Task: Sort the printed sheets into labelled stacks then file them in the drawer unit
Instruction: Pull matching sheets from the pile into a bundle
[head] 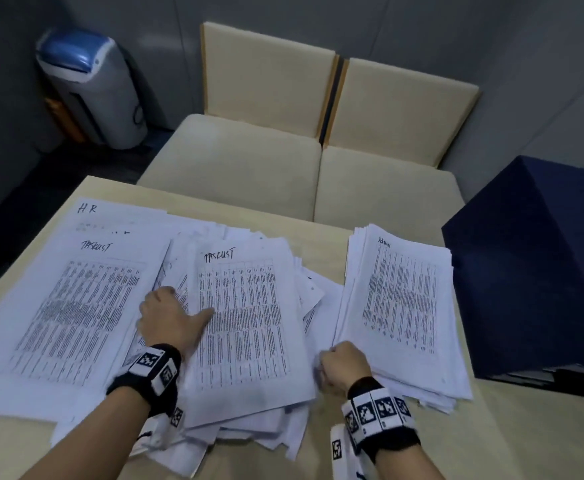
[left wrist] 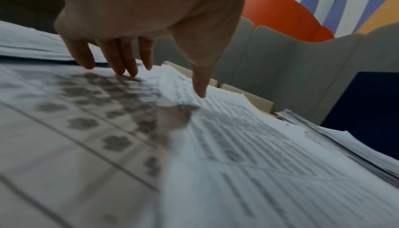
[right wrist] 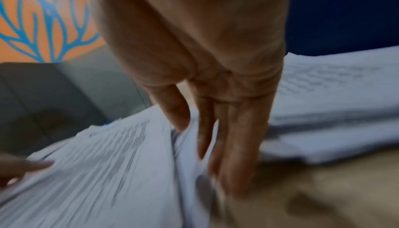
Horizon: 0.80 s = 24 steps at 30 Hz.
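Mid-sort on the pale wooden table point(head: 491, 438); left hand point(head: 165, 317) flat, fingers straight on the loose middle heap of white printed sheets point(head: 249, 323); right hand point(head: 344, 363) pinching its right edge; next, seemingly, lifting toward the "Admin" stack point(head: 401, 306).

Printed tables on the middle pile point(head: 245, 327) too small to read. Left hand point(head: 165, 320) fingertips hidden behind knuckles in head view. Right wrist view motion-blurred; right hand point(right wrist: 215, 112) fingertips smeared against paper edge. Dark cabinet point(head: 540, 265) cut off at right edge.

White sheets point(head: 249, 323) w/ black print; navy drawer unit point(head: 533, 265).
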### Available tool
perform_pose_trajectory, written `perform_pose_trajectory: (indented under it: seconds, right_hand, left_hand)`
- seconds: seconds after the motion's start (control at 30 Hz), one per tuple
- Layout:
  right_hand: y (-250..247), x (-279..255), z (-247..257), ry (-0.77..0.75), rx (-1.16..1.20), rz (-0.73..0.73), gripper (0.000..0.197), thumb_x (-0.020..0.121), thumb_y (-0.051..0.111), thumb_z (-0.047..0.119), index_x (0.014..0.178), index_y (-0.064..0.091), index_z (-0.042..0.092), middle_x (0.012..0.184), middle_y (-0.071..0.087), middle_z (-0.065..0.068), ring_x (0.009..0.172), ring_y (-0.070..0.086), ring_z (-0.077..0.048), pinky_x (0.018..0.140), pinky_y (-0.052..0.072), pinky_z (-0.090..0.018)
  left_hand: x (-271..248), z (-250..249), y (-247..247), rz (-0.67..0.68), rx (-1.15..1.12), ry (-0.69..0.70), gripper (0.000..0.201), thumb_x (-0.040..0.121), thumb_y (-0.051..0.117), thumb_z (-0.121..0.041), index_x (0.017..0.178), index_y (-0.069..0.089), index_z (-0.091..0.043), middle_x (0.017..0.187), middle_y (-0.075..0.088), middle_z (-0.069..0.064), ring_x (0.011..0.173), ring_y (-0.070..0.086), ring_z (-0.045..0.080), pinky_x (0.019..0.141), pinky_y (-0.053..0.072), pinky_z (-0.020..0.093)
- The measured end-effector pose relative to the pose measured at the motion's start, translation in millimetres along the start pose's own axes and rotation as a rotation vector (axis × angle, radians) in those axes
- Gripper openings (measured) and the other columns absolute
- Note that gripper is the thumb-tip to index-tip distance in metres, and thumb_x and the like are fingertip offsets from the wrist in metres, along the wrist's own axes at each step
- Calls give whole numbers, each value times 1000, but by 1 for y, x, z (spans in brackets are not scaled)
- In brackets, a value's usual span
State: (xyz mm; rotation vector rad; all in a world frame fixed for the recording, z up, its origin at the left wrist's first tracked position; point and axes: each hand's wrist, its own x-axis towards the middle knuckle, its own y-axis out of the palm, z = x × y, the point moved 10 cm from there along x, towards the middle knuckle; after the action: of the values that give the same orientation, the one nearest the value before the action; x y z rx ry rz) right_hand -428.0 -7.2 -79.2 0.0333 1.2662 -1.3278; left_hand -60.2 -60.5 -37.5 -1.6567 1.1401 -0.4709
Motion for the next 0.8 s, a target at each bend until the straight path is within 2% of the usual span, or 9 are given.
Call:
perform_pose_trajectory:
  seconds: [0.17,0.33,0.47,0.53,0.63,0.7,0.73,0.77,0.8]
  right_hand:
    - [25,-35,-17,248,308,-166,51,96,54,25,139,44,0,142,42,-23,125,52,-39,102,47,-39]
    - [35,-26,-5,386,665,-105,72,82,62,20,144,36,-7,134,55,-18,122,58,-36,98,47,-38]
    - [31,-26,22,307,647,-2,53,103,55,25,144,44,-6,142,52,-19,135,49,-34,111,37,-37]
    - [31,-28,35,266,683,25,50,99,57,36,135,56,0,138,58,-16,130,54,-34,114,39,-40]
    - [21,0,29,168,670,-22,66,63,64,46,108,67,-2,109,71,-12,105,67,-32,103,50,-44]
    - [-8,-26,51,149,582,-118,50,83,62,39,102,62,-7,103,65,-18,104,64,-35,99,48,-45]
    - [-30,-43,68,111,486,-206,45,99,52,31,98,59,-13,133,46,-9,102,62,-35,100,47,-46]
    - [-55,-53,81,46,369,-329,44,106,43,28,88,55,-10,92,37,-5,95,59,-33,98,46,-46]
    - [-80,-67,96,-32,286,-448,45,108,38,29,84,53,-5,88,44,-10,90,55,-29,94,47,-45]
  left_hand:
    - [22,18,-4,50,-4,-19,115,60,75,-75,140,37,-1,141,43,21,133,40,37,106,40,55]
    - [24,18,1,128,-146,-41,123,57,80,-71,146,29,-2,147,36,18,135,40,35,106,42,55]
    - [22,13,6,266,-322,-112,107,67,89,-45,146,29,-3,145,46,21,128,51,38,101,46,49]
    - [24,12,6,305,-338,-130,95,72,89,-31,142,32,-2,139,51,22,122,55,39,96,48,45]
    - [30,16,8,353,-340,-136,87,75,86,-18,141,32,-1,136,53,24,119,56,38,94,49,44]
    - [32,19,10,368,-337,-131,86,76,85,-15,142,31,-1,136,52,24,119,56,38,93,49,43]
    - [32,20,11,374,-335,-127,86,76,85,-15,142,32,-2,135,53,24,118,57,38,92,50,43]
    - [32,20,11,382,-333,-121,85,76,85,-16,141,32,-2,134,54,23,116,58,38,90,51,43]
    - [33,20,11,391,-334,-114,83,76,85,-16,140,33,-3,133,54,23,114,59,38,89,52,43]
